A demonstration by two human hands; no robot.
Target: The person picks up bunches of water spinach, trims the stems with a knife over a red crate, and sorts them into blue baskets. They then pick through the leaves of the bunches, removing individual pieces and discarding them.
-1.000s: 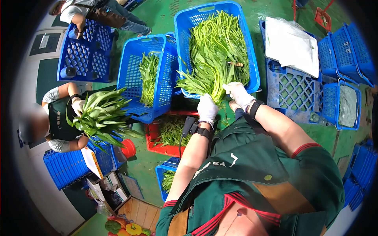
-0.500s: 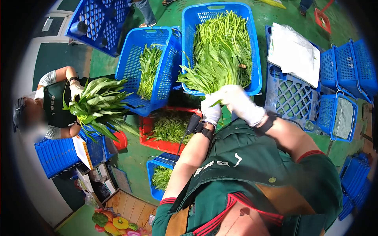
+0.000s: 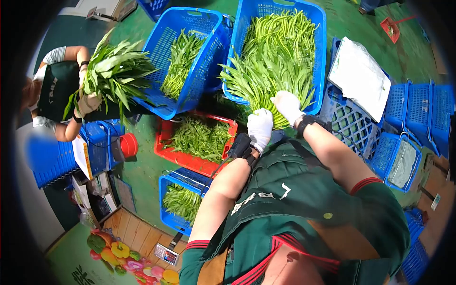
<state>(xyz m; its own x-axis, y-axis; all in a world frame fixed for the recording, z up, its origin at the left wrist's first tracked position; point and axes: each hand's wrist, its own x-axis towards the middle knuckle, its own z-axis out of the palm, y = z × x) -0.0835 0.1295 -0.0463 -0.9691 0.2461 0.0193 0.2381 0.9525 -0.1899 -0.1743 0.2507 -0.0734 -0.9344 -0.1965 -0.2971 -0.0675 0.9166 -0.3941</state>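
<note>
A large blue plastic basket (image 3: 321, 52) is heaped with long-stemmed leafy greens (image 3: 282, 52). At its near edge, a bunch (image 3: 262, 97) has its stems closed in the gloved left hand (image 3: 260, 128); the gloved right hand (image 3: 288, 107) curls against it, grip unclear.

matt white cloth gloves (image 3: 260, 128), glossy green leaves (image 3: 281, 76), smooth blue plastic crate (image 3: 321, 52)

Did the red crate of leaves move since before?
No, the red crate hasn't shifted against the blue basket above it in view; only the camera turned.
</note>
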